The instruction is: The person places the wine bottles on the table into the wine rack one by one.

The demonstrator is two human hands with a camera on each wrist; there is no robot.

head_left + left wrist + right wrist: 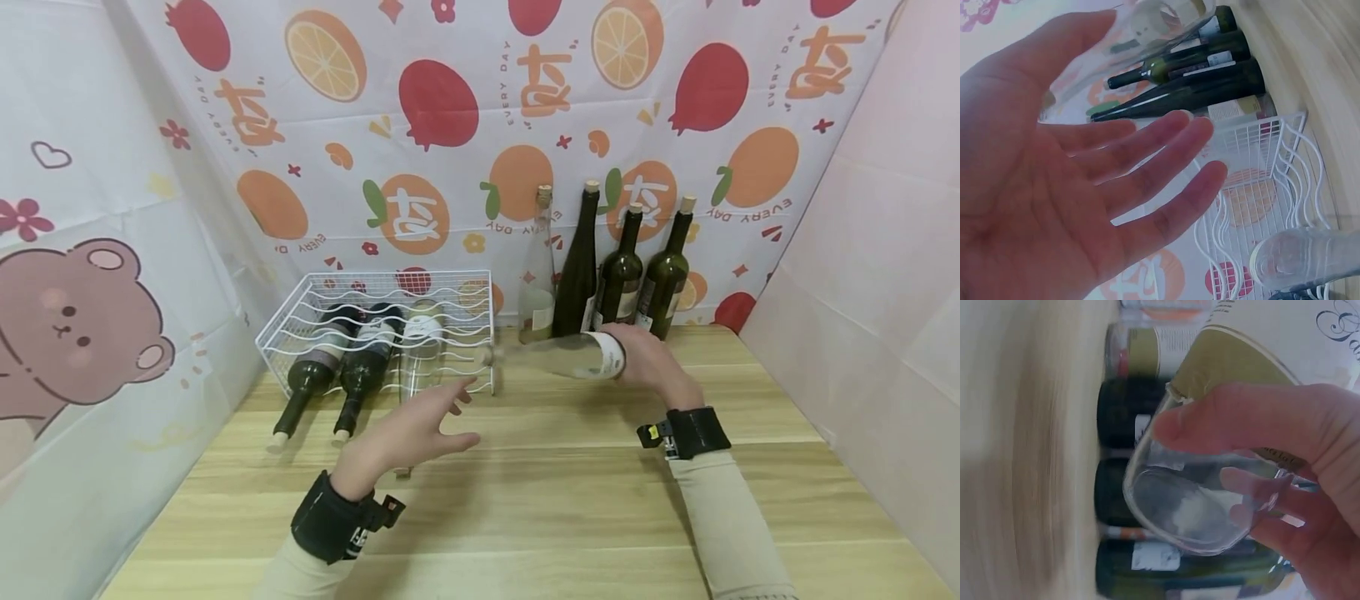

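In the head view my right hand grips a clear glass bottle by its base end. The bottle lies nearly level in the air, its corked neck pointing left toward the rack. The right wrist view shows thumb and fingers around the lower body of that bottle, which carries a white and gold label. My left hand hovers in front of the white wire rack, fingers spread and holding nothing. In the left wrist view its palm faces the camera, with the rack beyond.
Two dark bottles and a clear bottle lie in the rack, necks toward me. Against the patterned backdrop stand a clear corked bottle and several dark green ones. White cloth walls flank the wooden table.
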